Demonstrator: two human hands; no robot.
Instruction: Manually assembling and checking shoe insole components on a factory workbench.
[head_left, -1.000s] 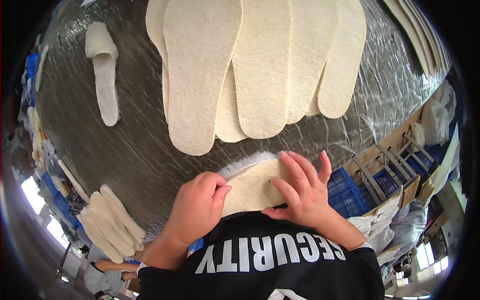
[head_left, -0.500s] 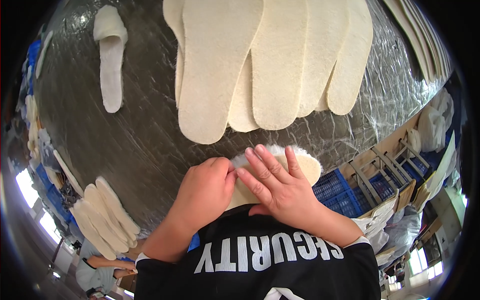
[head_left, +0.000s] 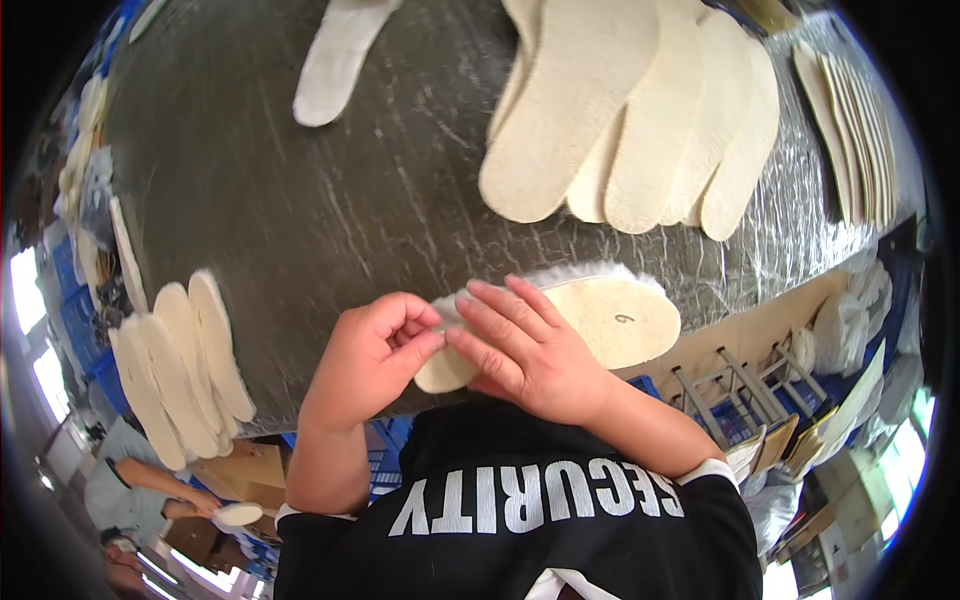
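A cream insole (head_left: 622, 318) with a white fleecy edge lies crosswise before me at the table's near edge, its plain side up and a small dark mark on it. Across its middle rests my right hand (head_left: 535, 350), fingers stretched together over the far edge, thumb mostly hidden at the near side, holding it. My left hand (head_left: 372, 350) is closed in a pinch by the insole's left end, thumb and forefinger close to my right fingertips. Whatever the pinch may hold is too small to make out.
Overlapping cream insoles (head_left: 575, 110) lie farther out on the dark, plastic-covered table (head_left: 230, 190). A row of insoles (head_left: 848, 140) stands at the far right, a group of them (head_left: 180, 370) at the left edge. Stepladders (head_left: 735, 395) stand right; a person (head_left: 150, 485) works lower left.
The view has shifted, so the insoles on the table sit farther right. More of the insole's right end shows. My right fingers have drawn together, and my left hand has turned, showing its pinch.
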